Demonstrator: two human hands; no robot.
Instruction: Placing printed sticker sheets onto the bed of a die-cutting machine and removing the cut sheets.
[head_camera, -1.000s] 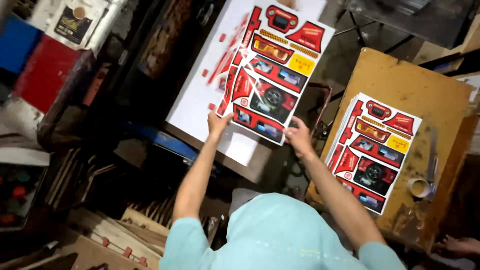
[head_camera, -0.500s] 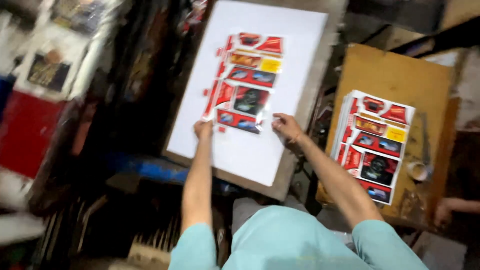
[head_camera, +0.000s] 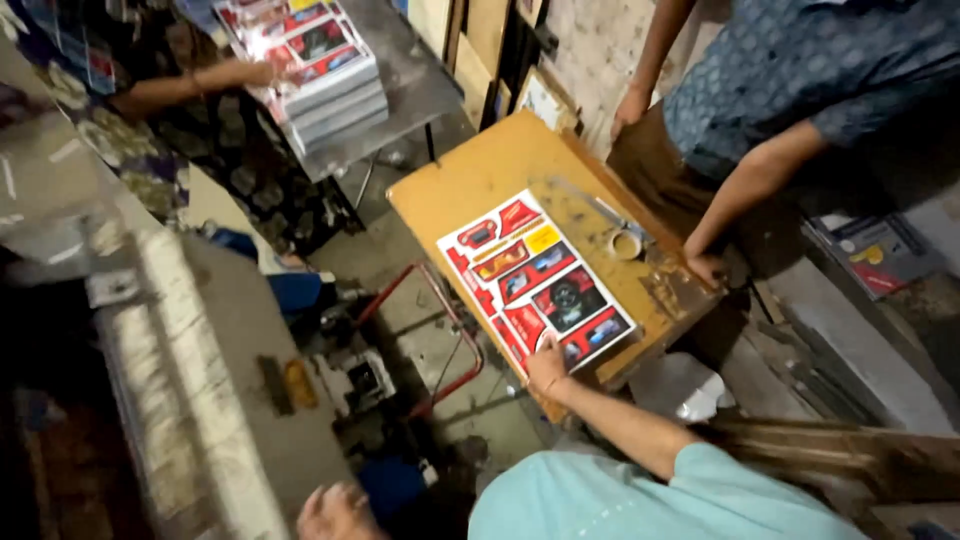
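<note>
A stack of printed die-cut sheets (head_camera: 535, 280), red with car pictures, lies on a small wooden table (head_camera: 470, 180). My right hand (head_camera: 545, 365) reaches out from a light blue sleeve and grips the near edge of the top sheet. My left hand (head_camera: 335, 512) sits low at the bottom edge, fingers spread, holding nothing, beside a grey machine surface (head_camera: 215, 370).
A tape roll (head_camera: 627, 243) and a thin metal tool (head_camera: 590, 207) lie on the table. A person in a blue patterned shirt rests a hand (head_camera: 705, 266) on its far edge. Another person's hand (head_camera: 260, 72) touches a second sheet stack (head_camera: 320, 60) on a metal table.
Both hands were on a sheet on the white board. The view has swung right; my right hand now has the sheet on the table's stack, and my left hand has dropped away.
</note>
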